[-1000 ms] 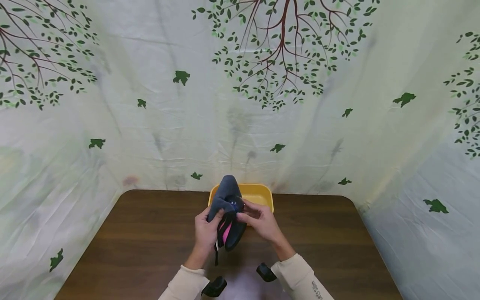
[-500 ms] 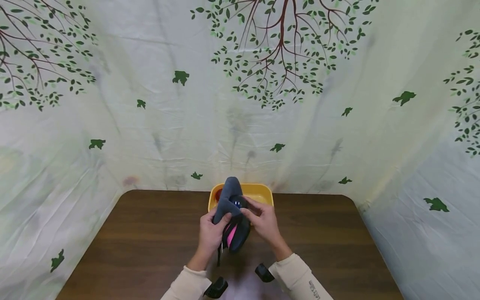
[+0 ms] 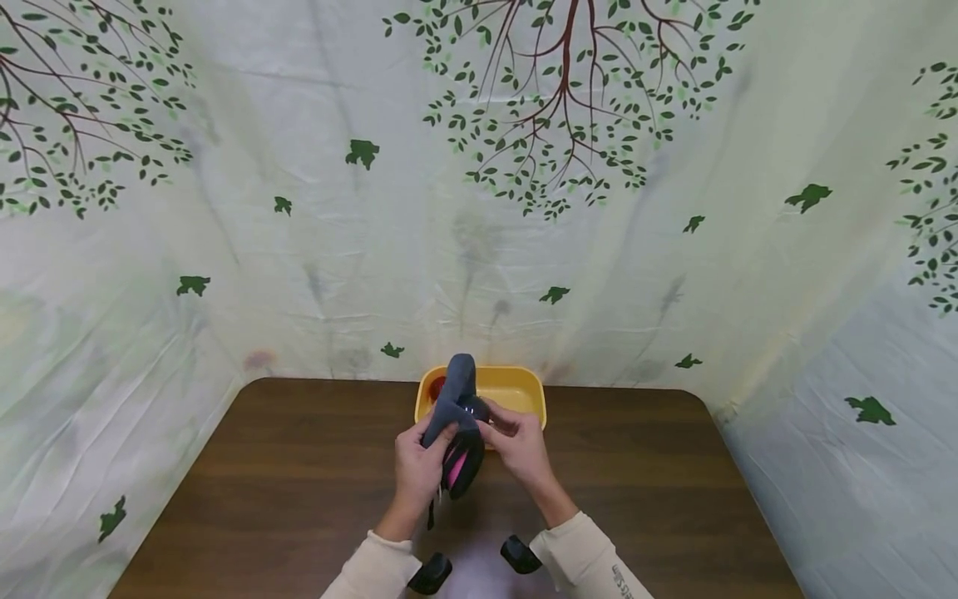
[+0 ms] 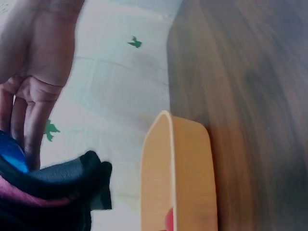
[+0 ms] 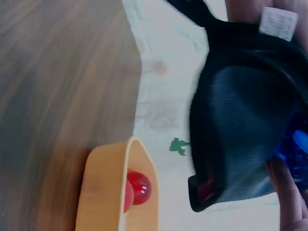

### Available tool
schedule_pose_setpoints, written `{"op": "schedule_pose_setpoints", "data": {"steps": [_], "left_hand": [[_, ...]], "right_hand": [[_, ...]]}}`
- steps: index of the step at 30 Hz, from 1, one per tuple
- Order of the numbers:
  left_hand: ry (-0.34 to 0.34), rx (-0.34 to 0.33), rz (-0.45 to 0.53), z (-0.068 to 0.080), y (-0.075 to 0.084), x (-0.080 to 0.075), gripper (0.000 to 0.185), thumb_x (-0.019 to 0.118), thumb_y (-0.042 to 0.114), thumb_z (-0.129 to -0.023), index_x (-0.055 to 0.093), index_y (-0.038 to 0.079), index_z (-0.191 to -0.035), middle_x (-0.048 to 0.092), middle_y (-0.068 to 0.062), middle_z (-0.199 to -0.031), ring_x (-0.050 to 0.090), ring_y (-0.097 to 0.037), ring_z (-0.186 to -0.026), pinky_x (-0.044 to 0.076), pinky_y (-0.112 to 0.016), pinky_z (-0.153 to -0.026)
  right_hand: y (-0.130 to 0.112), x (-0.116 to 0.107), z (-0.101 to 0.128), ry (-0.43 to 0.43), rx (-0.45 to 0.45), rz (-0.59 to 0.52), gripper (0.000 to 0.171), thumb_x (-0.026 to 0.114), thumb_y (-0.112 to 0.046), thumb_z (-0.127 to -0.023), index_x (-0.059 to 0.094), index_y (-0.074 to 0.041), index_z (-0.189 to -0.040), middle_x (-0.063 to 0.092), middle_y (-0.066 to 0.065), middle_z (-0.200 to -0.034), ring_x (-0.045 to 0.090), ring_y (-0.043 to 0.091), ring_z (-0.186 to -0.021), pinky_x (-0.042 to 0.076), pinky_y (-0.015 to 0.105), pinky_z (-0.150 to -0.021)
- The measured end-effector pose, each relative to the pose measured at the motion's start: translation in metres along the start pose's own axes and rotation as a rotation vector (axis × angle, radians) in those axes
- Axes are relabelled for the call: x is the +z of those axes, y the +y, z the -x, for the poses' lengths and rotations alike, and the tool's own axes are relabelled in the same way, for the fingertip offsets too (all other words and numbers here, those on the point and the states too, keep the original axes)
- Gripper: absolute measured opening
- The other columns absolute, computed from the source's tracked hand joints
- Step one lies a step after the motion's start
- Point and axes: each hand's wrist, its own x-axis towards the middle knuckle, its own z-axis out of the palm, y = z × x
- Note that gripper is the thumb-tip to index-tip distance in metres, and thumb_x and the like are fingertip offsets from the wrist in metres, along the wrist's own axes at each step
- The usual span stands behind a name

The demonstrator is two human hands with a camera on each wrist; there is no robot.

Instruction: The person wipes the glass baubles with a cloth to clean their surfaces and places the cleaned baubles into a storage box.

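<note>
A grey-blue fabric piece (image 3: 455, 399), pouch-like with black edging and a strip of pink, is held up over the table near its far side. My left hand (image 3: 417, 467) grips its left edge, thumb on top. A white label (image 5: 278, 23) shows near the left hand's fingers in the right wrist view. Against the fabric's right side sits a shiny dark blue round thing (image 3: 476, 408), glossy blue (image 4: 12, 151) in the left wrist view. My right hand (image 3: 524, 449) pinches it with thumb and fingers; fabric partly hides it.
A yellow tray (image 3: 535, 384) stands at the table's far edge behind the hands, with red balls (image 5: 139, 187) at its left end. Below the fabric dangles a thin black strap (image 3: 431, 514). The brown table (image 3: 299, 482) meets a leaf-printed cloth backdrop (image 3: 419, 249).
The fabric and both hands shift slightly to the right, then a little back. Red shows in the tray left of the fabric, where the fabric covered it before. Both hands keep their holds.
</note>
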Motion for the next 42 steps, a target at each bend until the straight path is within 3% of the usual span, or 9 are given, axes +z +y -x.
{"op": "schedule_pose_setpoints", "data": {"steps": [6, 10, 17, 22, 27, 32, 37, 40, 42], "left_hand": [[0.053, -0.088, 0.078, -0.004, 0.002, -0.001, 0.023, 0.060, 0.005, -0.094, 0.065, -0.017, -0.098, 0.069, -0.002, -0.077, 0.062, -0.005, -0.068, 0.053, -0.019, -0.063], [0.043, -0.091, 0.045, 0.000, 0.003, -0.001, 0.022, 0.061, 0.006, -0.094, 0.066, -0.015, -0.099, 0.069, -0.007, -0.078, 0.061, -0.005, -0.068, 0.053, -0.019, -0.064], [-0.043, 0.204, -0.043, 0.004, 0.005, 0.002, 0.042, 0.071, -0.008, -0.081, 0.062, -0.009, -0.122, 0.061, -0.023, -0.122, 0.061, -0.025, -0.110, 0.046, -0.017, -0.091], [-0.056, 0.376, -0.110, 0.006, 0.010, 0.005, 0.054, 0.074, -0.016, -0.071, 0.058, -0.013, -0.122, 0.056, -0.027, -0.127, 0.050, -0.041, -0.118, 0.036, -0.016, -0.101], [-0.041, 0.194, -0.043, 0.003, -0.002, 0.003, 0.046, 0.071, -0.009, -0.080, 0.059, -0.008, -0.125, 0.056, -0.020, -0.130, 0.054, -0.028, -0.121, 0.041, -0.019, -0.097], [0.012, -0.026, 0.027, -0.001, 0.002, 0.000, 0.022, 0.064, 0.002, -0.091, 0.067, -0.012, -0.107, 0.070, -0.019, -0.098, 0.066, -0.011, -0.085, 0.054, -0.019, -0.075], [0.011, -0.147, 0.091, -0.003, 0.006, 0.000, 0.027, 0.059, 0.010, -0.096, 0.064, -0.016, -0.099, 0.065, -0.003, -0.075, 0.059, -0.010, -0.069, 0.053, -0.021, -0.064], [-0.012, -0.122, 0.091, -0.002, 0.006, 0.003, 0.023, 0.062, 0.006, -0.094, 0.064, -0.014, -0.105, 0.069, -0.006, -0.084, 0.062, -0.008, -0.076, 0.054, -0.020, -0.070], [-0.039, -0.010, 0.044, -0.001, 0.005, 0.006, 0.026, 0.065, -0.002, -0.089, 0.065, -0.012, -0.113, 0.071, -0.014, -0.101, 0.066, -0.010, -0.090, 0.052, -0.017, -0.079]], "right_hand": [[0.010, 0.000, 0.002, -0.084, -0.241, -0.053, 0.055, 0.071, 0.013, -0.078, 0.051, 0.014, -0.129, 0.050, 0.029, -0.133, 0.050, 0.026, -0.126, 0.043, 0.031, -0.099], [0.011, 0.001, 0.004, -0.067, -0.243, -0.052, 0.053, 0.071, 0.013, -0.078, 0.052, 0.014, -0.128, 0.052, 0.030, -0.130, 0.053, 0.022, -0.122, 0.045, 0.030, -0.097], [-0.006, 0.004, 0.005, 0.058, 0.026, -0.006, 0.036, 0.065, -0.002, -0.090, 0.058, 0.012, -0.123, 0.060, 0.029, -0.119, 0.065, 0.027, -0.102, 0.056, 0.028, -0.075], [-0.011, 0.004, 0.002, 0.077, 0.101, 0.027, 0.029, 0.061, -0.009, -0.095, 0.063, 0.011, -0.116, 0.064, 0.028, -0.112, 0.068, 0.018, -0.088, 0.057, 0.026, -0.066], [0.001, 0.003, 0.000, 0.048, 0.050, 0.008, 0.033, 0.066, -0.009, -0.091, 0.063, 0.006, -0.121, 0.064, 0.024, -0.115, 0.068, 0.016, -0.090, 0.057, 0.029, -0.072], [0.003, -0.002, 0.001, -0.037, -0.091, -0.048, 0.047, 0.072, 0.003, -0.083, 0.056, 0.009, -0.127, 0.057, 0.027, -0.126, 0.062, 0.023, -0.109, 0.052, 0.032, -0.086], [0.003, -0.005, 0.002, -0.088, -0.209, -0.065, 0.055, 0.074, 0.010, -0.077, 0.052, 0.013, -0.128, 0.053, 0.029, -0.129, 0.058, 0.025, -0.115, 0.049, 0.034, -0.091], [0.001, -0.004, 0.003, -0.030, -0.157, -0.053, 0.049, 0.070, 0.007, -0.082, 0.054, 0.012, -0.127, 0.055, 0.030, -0.127, 0.062, 0.019, -0.109, 0.051, 0.031, -0.088], [-0.001, -0.003, 0.003, 0.036, -0.085, -0.039, 0.042, 0.068, 0.001, -0.086, 0.056, 0.011, -0.126, 0.058, 0.029, -0.123, 0.065, 0.014, -0.100, 0.054, 0.028, -0.081]]}}
